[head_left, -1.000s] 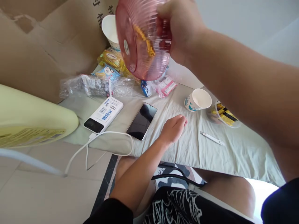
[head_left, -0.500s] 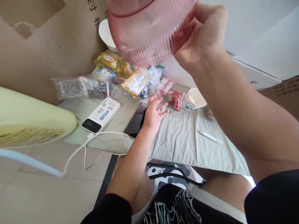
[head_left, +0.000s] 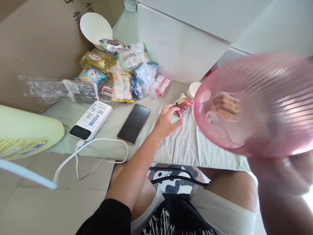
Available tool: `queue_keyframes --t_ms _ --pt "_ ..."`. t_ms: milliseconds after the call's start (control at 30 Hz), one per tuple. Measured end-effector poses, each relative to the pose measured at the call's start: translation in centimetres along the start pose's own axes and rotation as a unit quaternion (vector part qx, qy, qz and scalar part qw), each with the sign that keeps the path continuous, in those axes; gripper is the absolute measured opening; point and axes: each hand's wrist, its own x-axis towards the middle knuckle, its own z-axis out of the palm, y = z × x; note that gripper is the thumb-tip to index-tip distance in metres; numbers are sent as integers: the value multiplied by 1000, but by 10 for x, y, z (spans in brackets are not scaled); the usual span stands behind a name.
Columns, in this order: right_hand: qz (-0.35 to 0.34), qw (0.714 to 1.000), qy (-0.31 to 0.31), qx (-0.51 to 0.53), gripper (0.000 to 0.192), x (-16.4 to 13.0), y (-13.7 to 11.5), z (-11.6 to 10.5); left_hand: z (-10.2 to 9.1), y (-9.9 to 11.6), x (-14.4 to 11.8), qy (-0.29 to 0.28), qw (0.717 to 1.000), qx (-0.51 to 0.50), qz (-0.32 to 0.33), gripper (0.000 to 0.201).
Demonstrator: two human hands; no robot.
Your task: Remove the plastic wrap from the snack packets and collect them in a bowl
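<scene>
Single head view, looking forward-down, close over cloth-covered surface.

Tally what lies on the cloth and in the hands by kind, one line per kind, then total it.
Paper cups: 2, one tipped at the back, one by the pink bowl
Pink bowl: 1, in the right hand
Phone: 1
Power bank: 1
Red snack packet: 1, at the left hand
Piled snack packets: too overlapped to count
Total: 6

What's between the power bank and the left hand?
The dark phone lies face up on the cloth between the white power bank and the left hand, apart from both, in the head view.
</scene>
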Motion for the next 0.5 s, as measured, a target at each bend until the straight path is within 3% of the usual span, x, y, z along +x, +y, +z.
queue_keyframes --t_ms 67,133,200,367,500 --pt "-23 996 -78 -39 30 -34 7 -26 9 -2 1 -34 990 134 23 49" --pt "-90 965 -241 -51 28 -55 11 -40 18 -3 4 -69 969 236 21 47" --pt "-160 927 -335 -51 31 -65 15 -47 26 -4 8 -74 951 299 14 47" --pt "-237 900 -359 -74 27 -72 32 -50 37 -6 19 17 939 343 11 57" --pt "-269 888 -364 -79 23 -73 46 -42 24 -17 27 101 952 287 -22 69"
